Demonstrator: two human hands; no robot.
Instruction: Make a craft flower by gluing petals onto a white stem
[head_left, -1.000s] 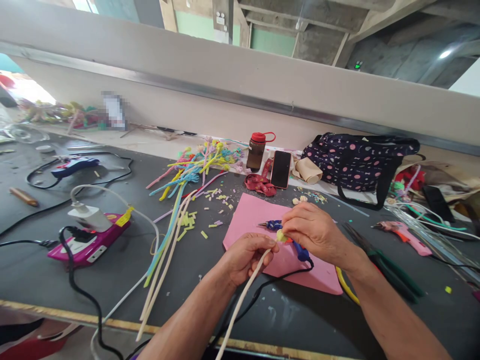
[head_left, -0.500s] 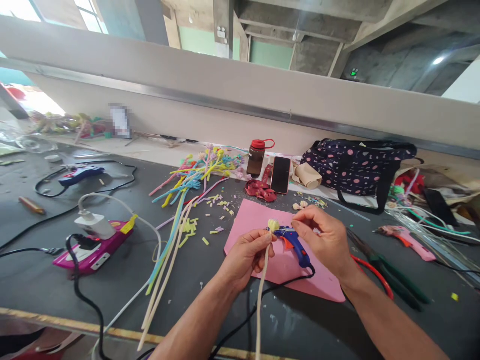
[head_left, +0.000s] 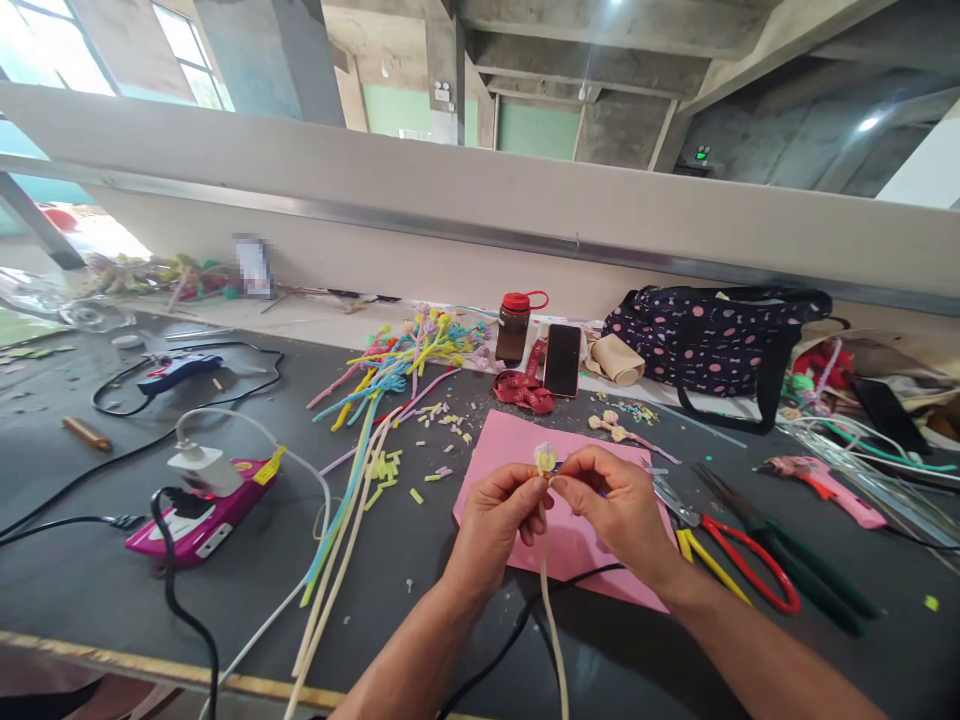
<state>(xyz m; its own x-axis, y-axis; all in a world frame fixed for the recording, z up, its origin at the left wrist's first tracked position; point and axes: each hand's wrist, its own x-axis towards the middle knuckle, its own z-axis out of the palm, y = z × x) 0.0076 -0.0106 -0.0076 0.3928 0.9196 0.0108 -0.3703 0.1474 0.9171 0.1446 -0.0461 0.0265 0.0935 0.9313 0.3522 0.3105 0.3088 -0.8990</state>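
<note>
My left hand (head_left: 499, 515) pinches a small yellow and lilac fuzzy flower (head_left: 545, 458) just under its head. A long cream stem (head_left: 553, 620) hangs from it toward the table's front edge. Closed at the fingertips, my right hand (head_left: 619, 505) meets the left thumb at the flower's base; any small piece between its fingers is hidden. Beneath both hands lies a pink sheet (head_left: 491, 450). A blue glue gun on the sheet is mostly covered by my right hand, its black cord (head_left: 577, 578) running out below.
Red-handled pliers (head_left: 757, 570) and green-handled pliers (head_left: 810, 575) lie right, before a pink glue gun (head_left: 832, 490). Left are fuzzy stems (head_left: 397, 370), cut bits (head_left: 386, 465) and a purple power strip (head_left: 225, 510). Behind stand a bottle (head_left: 512, 335), phone (head_left: 562, 360) and bag (head_left: 705, 345).
My right hand has come left and down to the flower, its fingertips now at the base beside my left fingers. Lilac now shows on the flower head. The view has shifted slightly.
</note>
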